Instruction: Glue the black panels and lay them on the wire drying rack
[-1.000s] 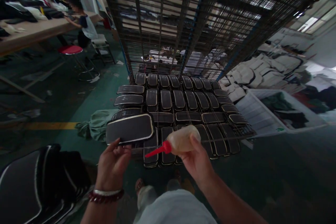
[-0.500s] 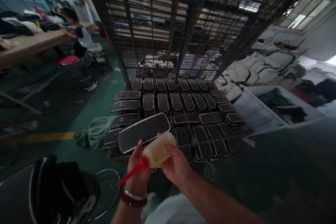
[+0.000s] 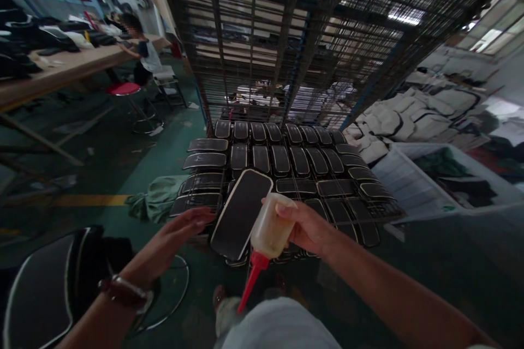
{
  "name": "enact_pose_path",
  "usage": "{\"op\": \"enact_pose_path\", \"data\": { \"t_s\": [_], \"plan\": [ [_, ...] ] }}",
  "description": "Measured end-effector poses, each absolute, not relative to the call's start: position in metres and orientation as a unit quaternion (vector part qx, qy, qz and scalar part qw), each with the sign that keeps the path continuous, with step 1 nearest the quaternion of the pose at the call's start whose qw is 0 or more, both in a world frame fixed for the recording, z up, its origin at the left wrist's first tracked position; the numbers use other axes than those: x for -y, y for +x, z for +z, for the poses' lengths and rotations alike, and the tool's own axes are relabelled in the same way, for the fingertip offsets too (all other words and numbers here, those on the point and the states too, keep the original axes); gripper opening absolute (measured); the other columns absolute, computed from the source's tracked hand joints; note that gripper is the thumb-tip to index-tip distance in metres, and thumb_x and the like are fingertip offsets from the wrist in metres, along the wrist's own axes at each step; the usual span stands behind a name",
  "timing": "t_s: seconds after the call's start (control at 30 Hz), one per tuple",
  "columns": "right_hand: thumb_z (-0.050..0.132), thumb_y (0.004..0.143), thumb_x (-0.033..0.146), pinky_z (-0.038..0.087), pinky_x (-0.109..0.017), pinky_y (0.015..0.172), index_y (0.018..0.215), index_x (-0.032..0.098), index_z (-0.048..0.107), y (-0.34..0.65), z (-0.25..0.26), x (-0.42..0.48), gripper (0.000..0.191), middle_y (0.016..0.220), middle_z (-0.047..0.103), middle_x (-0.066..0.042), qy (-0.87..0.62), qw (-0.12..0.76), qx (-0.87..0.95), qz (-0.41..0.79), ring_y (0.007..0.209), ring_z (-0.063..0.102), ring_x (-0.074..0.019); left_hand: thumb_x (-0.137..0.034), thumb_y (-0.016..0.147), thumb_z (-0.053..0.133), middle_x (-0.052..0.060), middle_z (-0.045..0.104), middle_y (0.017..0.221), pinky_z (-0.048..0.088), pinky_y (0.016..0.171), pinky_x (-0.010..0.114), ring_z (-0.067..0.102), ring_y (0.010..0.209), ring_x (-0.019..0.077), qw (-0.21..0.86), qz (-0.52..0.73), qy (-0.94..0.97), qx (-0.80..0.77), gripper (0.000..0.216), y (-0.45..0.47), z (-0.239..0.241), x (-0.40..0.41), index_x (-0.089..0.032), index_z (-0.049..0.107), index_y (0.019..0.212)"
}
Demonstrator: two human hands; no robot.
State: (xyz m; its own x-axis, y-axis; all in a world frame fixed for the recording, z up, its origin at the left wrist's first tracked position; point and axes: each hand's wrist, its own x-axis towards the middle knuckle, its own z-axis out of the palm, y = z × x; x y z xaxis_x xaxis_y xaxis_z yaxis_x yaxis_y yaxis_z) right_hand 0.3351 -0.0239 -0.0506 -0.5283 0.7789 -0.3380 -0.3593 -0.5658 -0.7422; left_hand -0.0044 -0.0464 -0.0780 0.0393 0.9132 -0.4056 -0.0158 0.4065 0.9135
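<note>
My left hand (image 3: 174, 240) reaches forward, its fingertips gripping the left edge of a black oval pad with a pale rim (image 3: 241, 212). The pad lies tilted lengthwise over the front of a low wire rack (image 3: 385, 212). The rack carries several rows of similar black pads (image 3: 301, 161). My right hand (image 3: 309, 226) grips a translucent squeeze bottle of yellowish liquid (image 3: 268, 229), right beside the pad. Its red nozzle (image 3: 249, 283) points down toward my knees.
A tall wire shelving frame (image 3: 286, 38) rises behind the rack. A stack of black pads (image 3: 45, 283) sits at lower left, with a green cloth (image 3: 158, 202) beyond it. A white bin (image 3: 397, 172) stands at right. A person (image 3: 143, 52) sits at a long table (image 3: 61, 73) by a red stool (image 3: 123, 89).
The pad has turned from crosswise to lengthwise and dropped toward the rack's front. My left hand has stretched out to its edge. The bottle's nozzle swung from pointing left to pointing down.
</note>
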Motion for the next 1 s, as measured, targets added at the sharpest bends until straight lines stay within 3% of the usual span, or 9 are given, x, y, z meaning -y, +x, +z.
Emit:
{"op": "enact_pose_path", "data": {
  "t_s": [0.13, 0.27, 0.4, 0.6, 0.8, 1.0],
  "plan": [
    [0.103, 0.074, 0.058, 0.053, -0.021, 0.043, 0.106, 0.018, 0.075, 0.321, -0.045, 0.025, 0.058, 0.085, 0.073, -0.003, -0.339, 0.331, 0.345, 0.810, 0.065, 0.068, -0.0166, -0.038, 0.068, 0.102, 0.013, 0.090, 0.119, 0.062, 0.100, 0.045, 0.082, 0.109, 0.0340, 0.662, 0.341, 0.425, -0.515, 0.050, 0.031, -0.047, 0.014, -0.021, 0.086, 0.112],
    [0.103, 0.072, 0.062, 0.053, -0.022, 0.043, 0.103, 0.018, 0.076, 0.322, -0.045, 0.025, 0.061, 0.083, 0.072, -0.003, -0.346, 0.354, 0.339, 0.800, 0.063, 0.067, -0.0168, -0.027, 0.065, 0.099, 0.008, 0.091, 0.100, 0.063, 0.084, 0.038, 0.081, 0.085, 0.0266, 0.696, 0.340, 0.420, -0.473, 0.037, 0.046, -0.045, 0.009, -0.020, 0.085, 0.098],
    [0.099, 0.077, 0.065, 0.055, -0.025, 0.046, 0.106, 0.020, 0.076, 0.349, -0.028, 0.016, 0.058, 0.088, 0.075, -0.006, -0.369, 0.429, 0.358, 0.742, 0.068, 0.069, -0.0195, -0.025, 0.068, 0.097, 0.006, 0.090, 0.098, 0.063, 0.081, 0.036, 0.079, 0.087, 0.0251, 0.685, 0.340, 0.422, -0.487, 0.033, 0.032, -0.048, 0.015, -0.020, 0.086, 0.099],
    [0.098, 0.079, 0.062, 0.055, -0.026, 0.048, 0.112, 0.024, 0.073, 0.384, 0.022, -0.012, 0.056, 0.089, 0.071, -0.003, -0.413, 0.559, 0.461, 0.551, 0.072, 0.068, -0.0204, -0.030, 0.079, 0.094, 0.005, 0.090, 0.109, 0.063, 0.085, 0.035, 0.080, 0.092, 0.0248, 0.702, 0.284, 0.462, -0.461, 0.034, 0.008, -0.056, 0.019, -0.023, 0.086, 0.111],
    [0.100, 0.076, 0.059, 0.055, -0.027, 0.050, 0.118, 0.024, 0.075, 0.381, 0.036, -0.024, 0.060, 0.097, 0.072, -0.003, -0.417, 0.547, 0.547, 0.477, 0.075, 0.067, -0.0197, -0.036, 0.086, 0.091, 0.007, 0.090, 0.116, 0.065, 0.095, 0.043, 0.082, 0.096, 0.0286, 0.723, 0.241, 0.466, -0.449, 0.043, 0.001, -0.062, 0.022, -0.028, 0.085, 0.128],
    [0.094, 0.086, 0.059, 0.057, -0.030, 0.060, 0.121, 0.029, 0.078, 0.384, 0.027, -0.024, 0.048, 0.105, 0.073, -0.004, -0.425, 0.551, 0.585, 0.417, 0.084, 0.067, -0.0218, -0.038, 0.075, 0.096, 0.010, 0.091, 0.102, 0.067, 0.086, 0.048, 0.083, 0.093, 0.0366, 0.699, 0.279, 0.446, -0.485, 0.044, 0.006, -0.052, 0.026, -0.028, 0.091, 0.118]
  ]
}}
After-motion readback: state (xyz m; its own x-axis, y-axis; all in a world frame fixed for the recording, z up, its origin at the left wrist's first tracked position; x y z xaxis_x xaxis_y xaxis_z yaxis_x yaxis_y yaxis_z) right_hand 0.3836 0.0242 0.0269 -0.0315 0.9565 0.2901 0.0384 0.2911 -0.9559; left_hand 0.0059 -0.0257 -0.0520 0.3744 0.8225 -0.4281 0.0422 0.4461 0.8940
